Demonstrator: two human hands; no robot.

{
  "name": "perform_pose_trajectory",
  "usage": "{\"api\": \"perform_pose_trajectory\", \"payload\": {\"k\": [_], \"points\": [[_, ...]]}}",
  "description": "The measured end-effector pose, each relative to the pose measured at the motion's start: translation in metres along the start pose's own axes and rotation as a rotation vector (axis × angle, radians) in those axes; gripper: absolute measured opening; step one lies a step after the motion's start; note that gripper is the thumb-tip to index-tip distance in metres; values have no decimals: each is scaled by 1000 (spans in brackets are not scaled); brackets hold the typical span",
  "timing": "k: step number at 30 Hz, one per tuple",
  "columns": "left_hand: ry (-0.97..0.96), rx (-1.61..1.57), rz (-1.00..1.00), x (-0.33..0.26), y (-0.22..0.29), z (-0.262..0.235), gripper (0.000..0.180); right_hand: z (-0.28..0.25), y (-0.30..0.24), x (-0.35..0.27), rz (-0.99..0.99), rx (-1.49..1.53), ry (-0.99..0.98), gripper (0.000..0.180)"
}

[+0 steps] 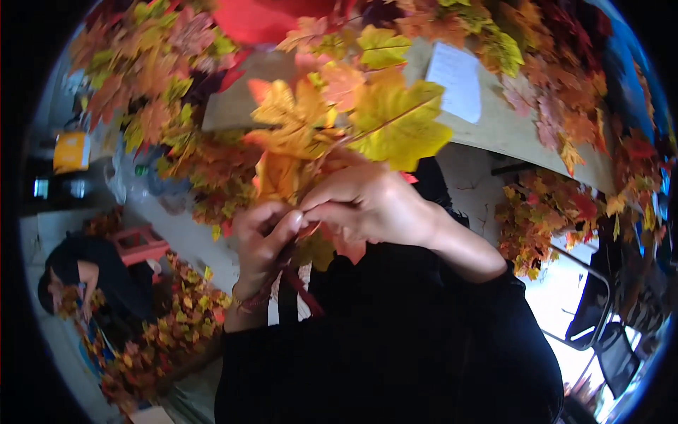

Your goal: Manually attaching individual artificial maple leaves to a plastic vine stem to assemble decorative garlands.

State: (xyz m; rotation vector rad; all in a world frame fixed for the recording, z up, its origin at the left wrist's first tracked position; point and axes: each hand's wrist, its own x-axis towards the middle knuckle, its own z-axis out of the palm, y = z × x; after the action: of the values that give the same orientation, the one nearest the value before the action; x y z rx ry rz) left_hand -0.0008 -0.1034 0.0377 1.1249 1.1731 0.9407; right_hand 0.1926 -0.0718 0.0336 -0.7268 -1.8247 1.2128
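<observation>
In front of my chest, my two hands meet at the stem of an artificial maple leaf spray (402,124). Its leaves are yellow, orange and pink, and they fan out above and around my fingers. My right hand (378,201) is closed, thumb and fingertips pinched on the stem. Fingers curled and thumb raised, my left hand (263,237) grips the stem lower down, touching the right fingertips. A dark reddish strand (304,293) hangs below my hands. The exact pinch point is partly hidden by my fingers.
A pale table (508,138) ahead bears heaps of maple leaves (162,63), a white paper sheet (454,81) and a red item (272,18). At left, a person (99,272) bends near a red stool (138,244) and more leaf garlands. A metal-framed chair (600,318) stands at right.
</observation>
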Motion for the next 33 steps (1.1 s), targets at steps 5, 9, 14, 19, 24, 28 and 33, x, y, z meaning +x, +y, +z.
{"api": "perform_pose_trajectory", "payload": {"k": [5,9,14,19,24,28,33], "points": [[-47,-159,-9,-2,3,1,14,3,-5,1,268,69,34,12],[-107,-164,-16,-2,4,-2,15,2,4,7,-235,-155,-24,8],[-145,-104,-24,2,-3,-7,15,6,9,4,-146,-32,-45,8],[-170,-167,-67,2,-9,-9,17,3,4,1,-1,3,-42,9],[-129,-85,-63,3,-9,-10,18,-1,0,1,2,-31,23,9],[-142,-124,-133,4,-5,-10,15,-5,0,-1,-26,-67,-38,12],[-123,-129,-11,2,-7,-6,13,1,3,-5,109,36,-55,12]]}}
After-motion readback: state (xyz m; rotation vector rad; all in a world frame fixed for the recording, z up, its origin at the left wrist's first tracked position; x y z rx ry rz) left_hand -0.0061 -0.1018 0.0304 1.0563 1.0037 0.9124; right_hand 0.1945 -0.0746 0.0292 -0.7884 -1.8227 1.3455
